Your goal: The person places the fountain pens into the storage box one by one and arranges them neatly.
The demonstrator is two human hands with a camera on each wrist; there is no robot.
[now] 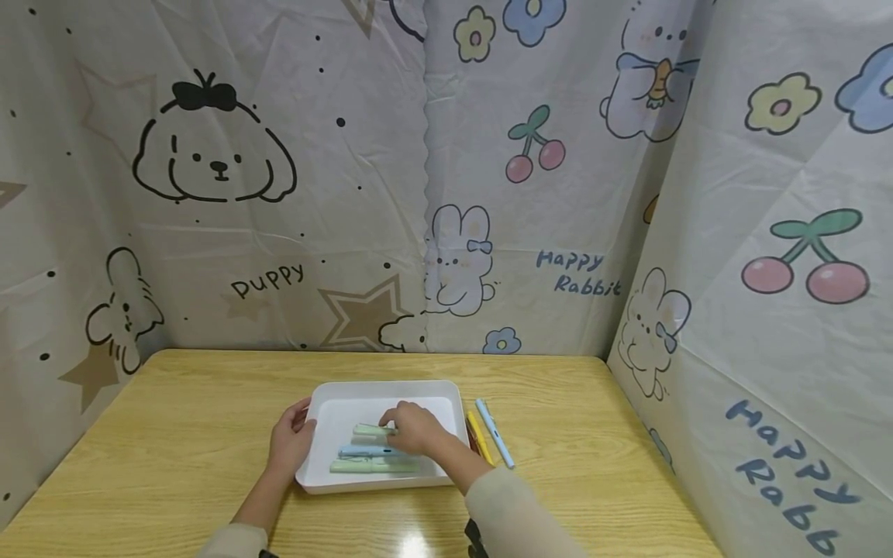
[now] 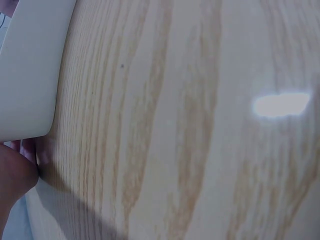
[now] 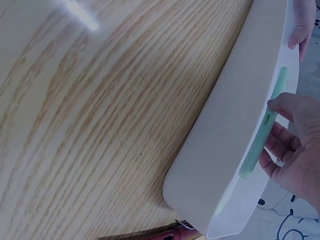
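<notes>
A white tray point(image 1: 328, 484) stands on the table with pens lying in it. At its left end my left hand point(image 1: 289, 442) grips the rim, also visible as a hand point(image 3: 302, 22) at the tray's far end in the right wrist view. My right hand point(image 1: 417, 430) reaches over the tray and pinches a light green pen point(image 3: 264, 127) between thumb and fingers. In the head view that green pen point(image 1: 370, 429) lies above a light blue pen point(image 1: 359, 450) and a second green pen point(image 1: 370, 466), whose right ends are partly shaded or covered by the hand.
Right of the tray, on the wooden table point(image 1: 572, 465), lie a yellow pen point(image 1: 480, 439), a light blue pen point(image 1: 494, 434) and a dark red pen point(image 3: 165, 234) close against the tray wall. Printed cloth point(image 1: 349, 232) hangs behind and along both sides.
</notes>
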